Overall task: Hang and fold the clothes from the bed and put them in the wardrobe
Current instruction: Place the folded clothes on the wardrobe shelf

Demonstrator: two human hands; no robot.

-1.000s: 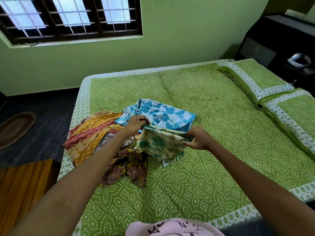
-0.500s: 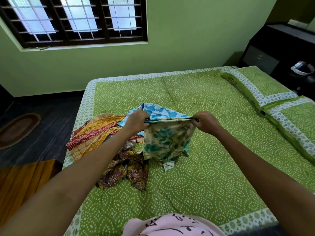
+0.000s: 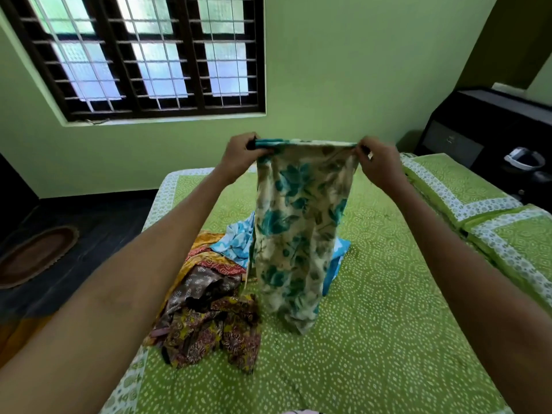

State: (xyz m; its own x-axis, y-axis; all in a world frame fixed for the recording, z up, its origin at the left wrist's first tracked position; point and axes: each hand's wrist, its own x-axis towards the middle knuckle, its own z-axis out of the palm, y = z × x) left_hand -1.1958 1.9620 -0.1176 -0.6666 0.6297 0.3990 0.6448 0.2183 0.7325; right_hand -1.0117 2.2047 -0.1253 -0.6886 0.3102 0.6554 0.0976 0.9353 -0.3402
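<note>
Surroundings: a bed (image 3: 388,339) covered by a green sheet with a white dotted pattern and a pale printed border. Two matching pillows (image 3: 466,201) are laid along its right side. A barred window (image 3: 143,55) is set in the green wall beyond the bed. A dark cabinet (image 3: 484,121) is placed at the far right, and an oval mat (image 3: 35,255) is seen on the dark floor at the left.

Heap: a pile of clothes (image 3: 209,309) is left on the near-left part of the bed, made up of brown and yellow prints, an orange-and-red striped piece and a blue-and-white garment (image 3: 236,243). Part of the blue piece is hidden behind the raised cloth.

Hands: the left hand (image 3: 242,156) and the right hand (image 3: 378,162) are raised above the bed, each with fingers curled tightly around one top corner of the floral garment (image 3: 295,234).

Floral garment: cream cloth printed with teal flowers and a teal top edge. The top edge is stretched level between the hands. The cloth is hung straight down, its lower end blurred just above or at the sheet, beside the heap.
</note>
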